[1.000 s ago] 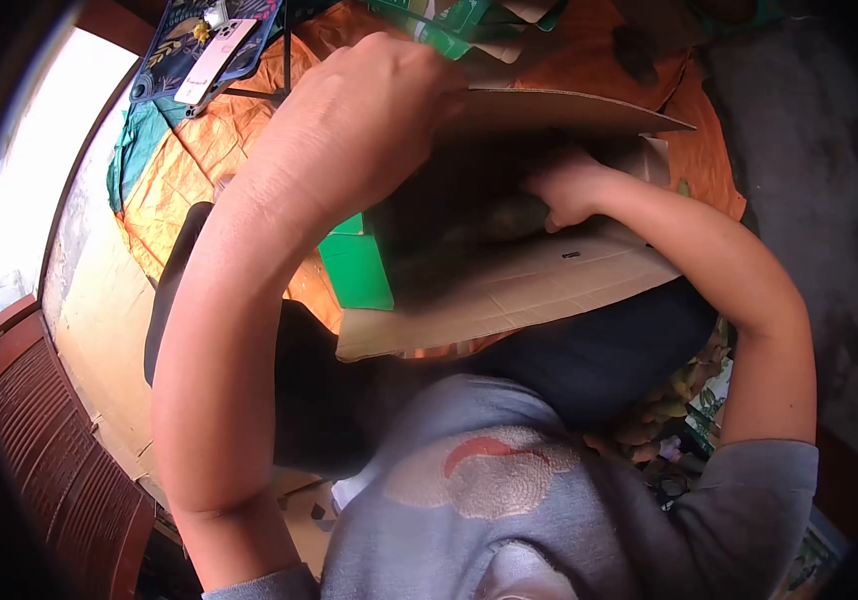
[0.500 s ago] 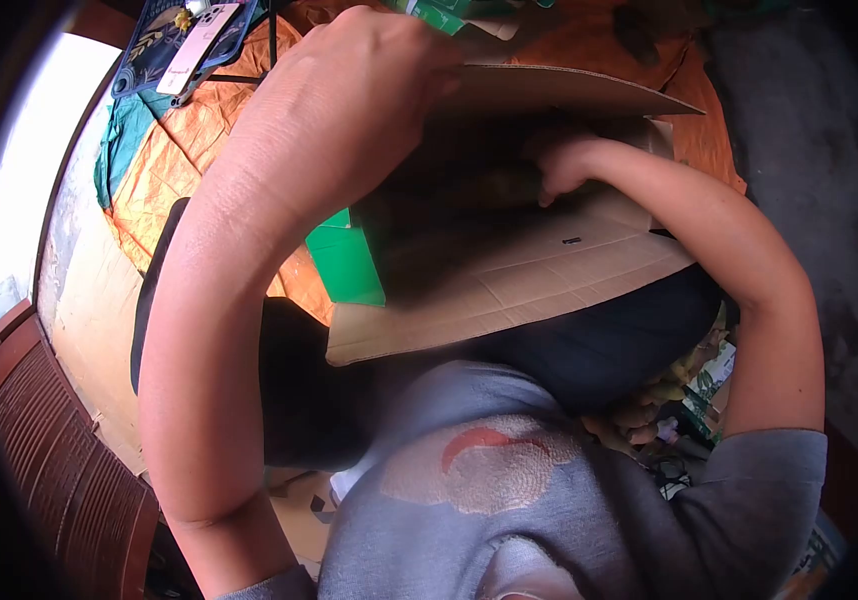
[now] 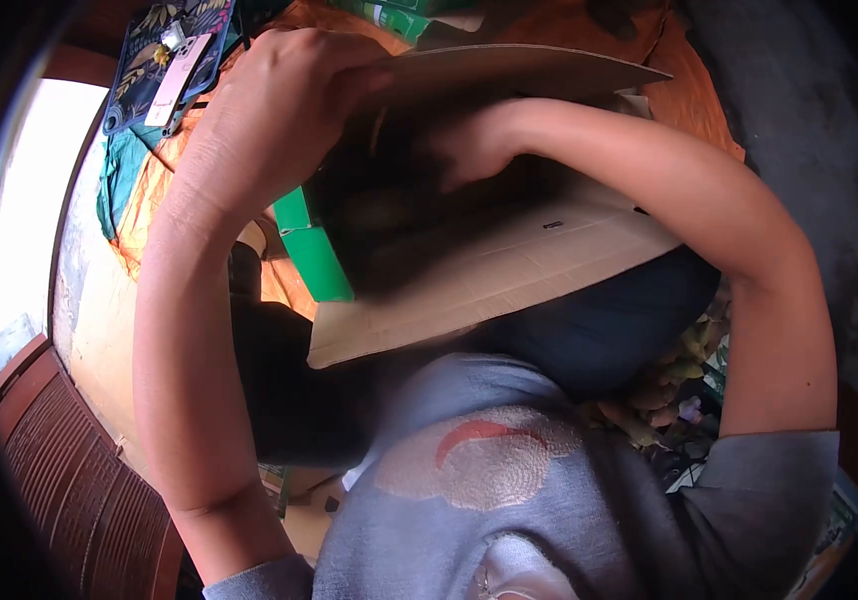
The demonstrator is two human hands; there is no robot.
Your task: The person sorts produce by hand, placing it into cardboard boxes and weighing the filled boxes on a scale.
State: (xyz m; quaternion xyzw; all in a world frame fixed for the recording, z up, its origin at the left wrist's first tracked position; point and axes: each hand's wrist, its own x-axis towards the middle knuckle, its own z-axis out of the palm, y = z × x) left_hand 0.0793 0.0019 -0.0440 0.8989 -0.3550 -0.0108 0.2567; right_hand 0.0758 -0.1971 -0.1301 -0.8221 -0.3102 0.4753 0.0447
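An open cardboard box (image 3: 499, 295) with brown inner faces and a green outer side (image 3: 316, 262) rests over my lap. At the upper left, my left hand (image 3: 299, 90) is closed on the edge of the box's raised far flap (image 3: 539, 72). My right hand (image 3: 474, 145) reaches inside the box from the right; its fingertips are lost in dark shadow, so what they touch is hidden.
A pink phone (image 3: 177, 82) lies on a dark leaf-patterned tray (image 3: 139, 75) at the upper left. Green boxes (image 3: 389, 15) stand beyond the flap on orange cloth (image 3: 699, 100). Brown slatted wood (image 3: 74, 470) is at the lower left.
My left hand and the box flap have shifted left. My right hand has moved left, deeper across the box's inside. The whole view has also shifted slightly.
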